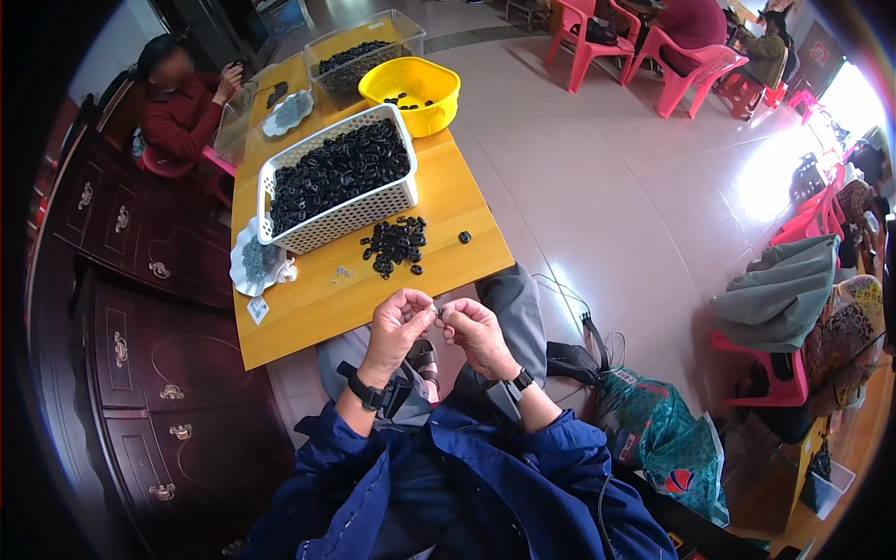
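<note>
Above my lap, just off the table's near edge, both hands meet at the fingertips. My right hand (474,334) is closed in a pinch on a small black plastic part (440,314), mostly covered by the fingers. Thumb and forefinger of my left hand (398,325) are pressed together against it; whatever they hold is too small to make out. On the wooden table (373,303) lies a loose pile of small black plastic parts (396,245), with a single black part (465,237) off to its right. A few tiny clear pieces (343,273) lie left of the pile.
Behind the pile stands a white perforated basket (350,221) full of black parts. Farther back are a yellow tub (439,117) and a clear bin (411,42). A white dish (245,280) holds small greyish pieces. Dark drawers (140,355) flank the left; a green bag (653,429) sits right.
</note>
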The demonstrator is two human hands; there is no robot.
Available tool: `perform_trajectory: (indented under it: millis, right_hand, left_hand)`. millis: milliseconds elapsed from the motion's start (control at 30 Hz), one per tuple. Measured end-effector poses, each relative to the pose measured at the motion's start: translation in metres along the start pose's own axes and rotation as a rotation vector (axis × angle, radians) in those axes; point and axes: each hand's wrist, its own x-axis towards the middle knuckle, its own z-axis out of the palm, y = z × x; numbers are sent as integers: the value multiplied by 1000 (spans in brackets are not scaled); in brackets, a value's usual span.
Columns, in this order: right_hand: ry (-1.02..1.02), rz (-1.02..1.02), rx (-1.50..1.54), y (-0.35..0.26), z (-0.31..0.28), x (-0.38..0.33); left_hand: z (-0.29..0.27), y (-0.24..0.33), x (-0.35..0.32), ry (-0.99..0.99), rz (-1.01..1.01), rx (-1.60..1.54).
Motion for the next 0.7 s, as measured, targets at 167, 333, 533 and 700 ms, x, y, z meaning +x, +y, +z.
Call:
perform_trajectory:
  millis: [167, 333, 533, 700]
  right_hand:
    - [-3, -4, -15, 0, -1, 0]
    - [5, -60, -101, 3, -3, 1]
    - [30, -155, -198, 11, -3, 4]
    - [39, -171, -250, 8, 0, 4]
  left_hand:
    - [2, 0, 0, 2, 54, 89]
    - [6, 3, 0, 28, 170, 288]
    - [16, 15, -5, 60, 276, 541]
    - [12, 14, -3, 72, 290, 558]
